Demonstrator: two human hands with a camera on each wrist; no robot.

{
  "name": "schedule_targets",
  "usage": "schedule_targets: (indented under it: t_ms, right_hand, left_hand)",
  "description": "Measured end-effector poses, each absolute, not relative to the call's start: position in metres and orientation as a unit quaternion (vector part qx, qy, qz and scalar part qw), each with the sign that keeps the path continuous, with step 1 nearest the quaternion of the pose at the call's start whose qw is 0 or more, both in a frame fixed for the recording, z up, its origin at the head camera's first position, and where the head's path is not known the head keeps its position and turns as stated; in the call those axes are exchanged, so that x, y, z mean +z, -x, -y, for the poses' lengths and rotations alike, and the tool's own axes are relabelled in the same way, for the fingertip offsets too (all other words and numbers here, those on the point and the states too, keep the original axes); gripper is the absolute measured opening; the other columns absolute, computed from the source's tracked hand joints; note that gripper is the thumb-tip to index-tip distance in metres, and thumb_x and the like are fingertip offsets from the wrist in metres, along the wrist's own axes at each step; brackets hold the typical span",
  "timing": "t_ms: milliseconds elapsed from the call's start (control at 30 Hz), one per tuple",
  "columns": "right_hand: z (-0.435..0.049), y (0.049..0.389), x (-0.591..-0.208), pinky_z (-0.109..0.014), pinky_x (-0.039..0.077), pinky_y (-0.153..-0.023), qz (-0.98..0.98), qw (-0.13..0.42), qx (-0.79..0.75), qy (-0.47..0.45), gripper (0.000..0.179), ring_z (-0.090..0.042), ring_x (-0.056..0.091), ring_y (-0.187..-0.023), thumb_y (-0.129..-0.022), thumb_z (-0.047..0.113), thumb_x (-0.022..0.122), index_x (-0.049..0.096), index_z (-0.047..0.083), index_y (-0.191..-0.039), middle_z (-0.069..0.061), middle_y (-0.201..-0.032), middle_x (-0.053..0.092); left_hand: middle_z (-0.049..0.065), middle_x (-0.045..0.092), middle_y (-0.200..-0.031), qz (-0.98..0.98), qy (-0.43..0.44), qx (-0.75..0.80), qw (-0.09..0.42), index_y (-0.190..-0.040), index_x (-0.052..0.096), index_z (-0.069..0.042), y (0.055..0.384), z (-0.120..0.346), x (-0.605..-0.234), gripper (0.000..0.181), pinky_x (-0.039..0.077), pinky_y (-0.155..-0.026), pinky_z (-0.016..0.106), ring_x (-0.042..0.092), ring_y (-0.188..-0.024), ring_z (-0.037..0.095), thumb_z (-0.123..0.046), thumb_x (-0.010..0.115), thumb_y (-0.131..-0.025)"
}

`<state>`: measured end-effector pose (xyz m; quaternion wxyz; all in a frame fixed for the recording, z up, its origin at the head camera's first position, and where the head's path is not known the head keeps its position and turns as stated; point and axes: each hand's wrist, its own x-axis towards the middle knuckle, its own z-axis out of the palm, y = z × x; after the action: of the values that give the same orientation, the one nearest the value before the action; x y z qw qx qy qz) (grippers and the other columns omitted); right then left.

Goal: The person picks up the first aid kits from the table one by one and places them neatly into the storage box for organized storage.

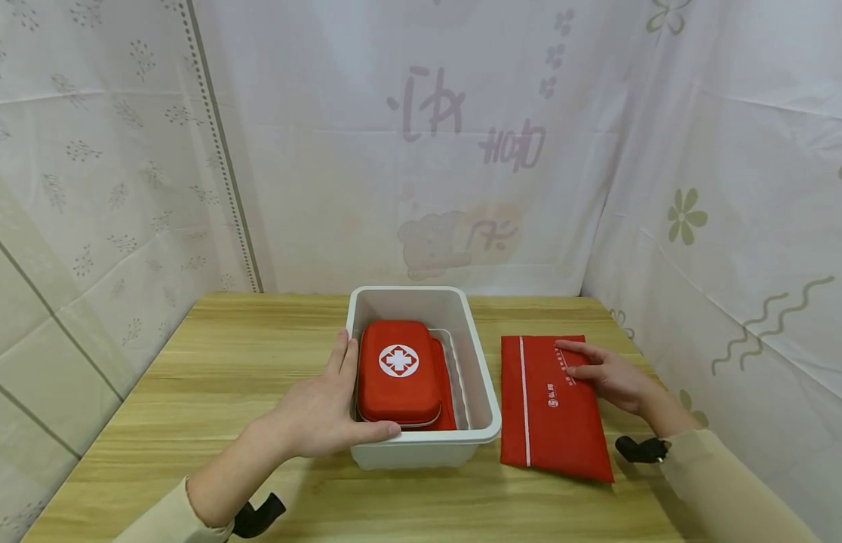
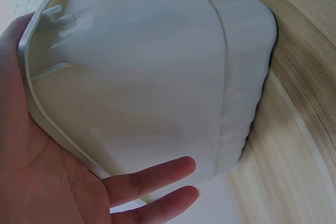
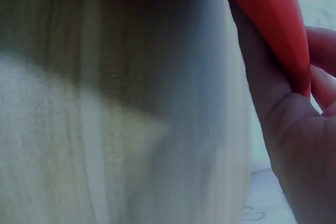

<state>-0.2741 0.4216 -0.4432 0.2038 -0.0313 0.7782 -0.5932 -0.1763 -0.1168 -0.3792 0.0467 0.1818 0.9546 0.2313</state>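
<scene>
A white plastic bin (image 1: pixel 421 454) stands on the table, holding a red first-aid case (image 1: pixel 401 388) with a white cross on its lid. Under the case, part of another flat red item (image 1: pixel 447 392) shows. My left hand (image 1: pixel 324 411) holds the bin's near left corner: the thumb lies over the front rim and the fingers reach along the left side. In the left wrist view, two straight fingers (image 2: pixel 157 179) extend beside the outer wall. To the right, my right hand (image 1: pixel 618 381) grips the right edge of a flat red pouch (image 1: pixel 550 430), thumb underneath and fingers on top.
The wood-patterned table (image 1: pixel 258 362) extends around the bin. Patterned white cloth (image 1: pixel 312 166) hangs behind the table and on both sides. A black device (image 1: pixel 258 516) sits at the left wrist, another black device (image 1: pixel 640 450) at the right.
</scene>
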Motion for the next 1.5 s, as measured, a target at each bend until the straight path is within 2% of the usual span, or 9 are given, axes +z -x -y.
schedule_targets:
  t_ms: [167, 467, 700, 867, 1100, 1500]
  right_hand:
    - [-0.423, 0.273, -0.436, -0.034, 0.063, -0.099, -0.771, 0.186, -0.608, 0.035, 0.067, -0.015, 0.07, -0.117, -0.114, 0.017, 0.061, 0.033, 0.019, -0.174, 0.003, -0.14, 0.057]
    - [-0.427, 0.272, -0.42, -0.032, 0.064, -0.095, -0.754, 0.164, -0.633, 0.054, 0.062, -0.012, 0.072, -0.114, -0.114, 0.012, 0.059, 0.04, 0.021, -0.172, 0.011, -0.134, 0.064]
    - [-0.43, 0.271, -0.408, -0.03, 0.064, -0.094, -0.74, 0.158, -0.646, 0.094, 0.055, -0.011, 0.072, -0.114, -0.115, 0.007, 0.054, 0.049, 0.023, -0.167, 0.011, -0.136, 0.064]
    - [-0.433, 0.27, -0.396, -0.031, 0.065, -0.092, -0.724, 0.154, -0.664, 0.107, 0.054, -0.012, 0.074, -0.112, -0.115, 0.004, 0.051, 0.054, 0.026, -0.165, 0.011, -0.136, 0.066]
    - [-0.435, 0.271, -0.375, -0.031, 0.065, -0.092, -0.705, 0.139, -0.682, 0.139, 0.054, -0.012, 0.074, -0.114, -0.115, -0.001, 0.046, 0.054, 0.021, -0.164, 0.009, -0.139, 0.068]
    - [-0.424, 0.271, -0.338, -0.033, 0.065, -0.092, -0.673, 0.145, -0.707, 0.163, 0.053, -0.015, 0.075, -0.114, -0.116, -0.002, 0.042, 0.055, 0.019, -0.163, 0.003, -0.138, 0.071]
  left_hand:
    - [0.019, -0.007, -0.185, -0.954, -0.182, 0.233, 0.047, -0.175, 0.003, 0.001, 0.176, 0.117, -0.38, 0.15, 0.061, -0.087, 0.05, 0.077, -0.089, 0.029, -0.092, 0.071, -0.079]
    - [0.018, -0.007, -0.185, -0.954, -0.18, 0.232, 0.05, -0.176, 0.001, 0.0, 0.177, 0.117, -0.38, 0.151, 0.061, -0.086, 0.049, 0.076, -0.086, 0.027, -0.092, 0.07, -0.079]
    - [0.019, -0.005, -0.185, -0.954, -0.179, 0.234, 0.05, -0.175, 0.002, 0.0, 0.176, 0.117, -0.38, 0.151, 0.061, -0.09, 0.052, 0.078, -0.094, 0.032, -0.093, 0.07, -0.078]
    - [0.018, -0.005, -0.186, -0.955, -0.179, 0.232, 0.049, -0.176, 0.002, 0.0, 0.177, 0.117, -0.38, 0.151, 0.061, -0.089, 0.051, 0.078, -0.093, 0.031, -0.094, 0.069, -0.078]
    - [0.018, -0.006, -0.186, -0.955, -0.179, 0.231, 0.049, -0.176, 0.002, -0.001, 0.177, 0.117, -0.381, 0.152, 0.061, -0.088, 0.051, 0.077, -0.09, 0.03, -0.094, 0.069, -0.078]
    - [0.019, -0.006, -0.185, -0.954, -0.178, 0.234, 0.05, -0.176, 0.003, 0.0, 0.177, 0.117, -0.38, 0.151, 0.061, -0.092, 0.054, 0.078, -0.097, 0.034, -0.093, 0.07, -0.078]
